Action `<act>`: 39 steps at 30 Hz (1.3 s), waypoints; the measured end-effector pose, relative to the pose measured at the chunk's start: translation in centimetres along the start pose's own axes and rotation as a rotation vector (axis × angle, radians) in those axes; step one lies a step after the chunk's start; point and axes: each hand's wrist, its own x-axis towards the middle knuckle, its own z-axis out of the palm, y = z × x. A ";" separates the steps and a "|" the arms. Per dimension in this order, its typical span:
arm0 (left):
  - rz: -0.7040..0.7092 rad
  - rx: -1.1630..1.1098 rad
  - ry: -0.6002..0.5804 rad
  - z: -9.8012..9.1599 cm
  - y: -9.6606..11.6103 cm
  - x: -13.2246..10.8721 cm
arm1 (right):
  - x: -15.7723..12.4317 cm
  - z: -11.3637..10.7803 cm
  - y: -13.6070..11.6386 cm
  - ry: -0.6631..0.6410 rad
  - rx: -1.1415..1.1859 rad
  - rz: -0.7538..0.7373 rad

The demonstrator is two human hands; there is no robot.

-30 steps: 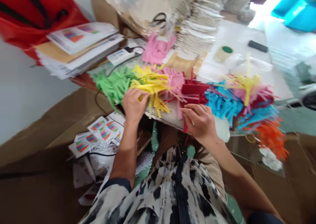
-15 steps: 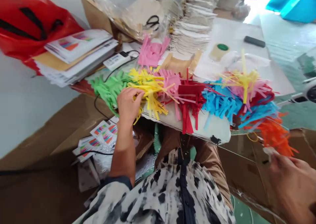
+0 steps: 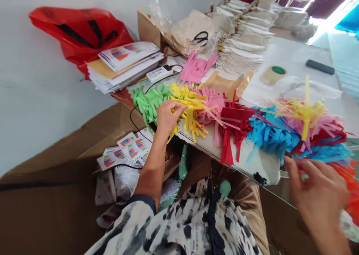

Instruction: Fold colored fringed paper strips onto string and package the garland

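My left hand [image 3: 168, 116] pinches the yellow fringed strips [image 3: 193, 114] at the table's front edge, thumb against forefinger. Green fringe [image 3: 153, 99] lies just left of it, pink fringe [image 3: 213, 103] and red fringe [image 3: 235, 124] to its right. My right hand [image 3: 319, 187] hovers off the table's right front corner, slightly blurred, thumb and fingers apart with nothing visible between them. Its fingertips are near the blue fringe [image 3: 272, 135] and the pile topped with a yellow tassel [image 3: 307, 111]. Orange fringe [image 3: 352, 199] hangs partly hidden behind this hand.
Stacked whitish bundles [image 3: 244, 45] stand at the back, beside scissors [image 3: 200, 38] on clear plastic. A tape roll [image 3: 275, 74] and a dark bar [image 3: 319, 66] lie on white paper. Papers [image 3: 123, 71] and a red bag [image 3: 84, 34] are at left; printed cards [image 3: 131, 150] lie below.
My right hand has moved left and inward from the orange fringe toward the blue fringe, and its fingers have parted. My left hand keeps its pinch. The whole view has shifted.
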 end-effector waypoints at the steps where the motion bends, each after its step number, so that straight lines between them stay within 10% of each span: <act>1: 0.006 -0.011 -0.008 0.1 -0.1 -0.2 | 1.4 1.2 -3.0 -0.010 0.048 -0.133; 6: -0.002 -0.066 -0.044 0.6 -0.4 -1.3 | 6.4 8.3 -16.2 -0.154 0.317 -0.512; 11: 0.005 -0.090 -0.028 0.4 -0.3 -2.1 | 9.0 15.0 -22.3 -0.314 0.219 -0.599; 25: -0.122 -0.209 0.125 -1.6 -0.7 -3.3 | 12.6 17.5 -23.3 -0.515 0.649 -0.576; 39: 0.051 -0.094 0.131 -2.1 -2.4 -3.4 | 15.4 16.6 -25.1 -0.326 0.651 -0.639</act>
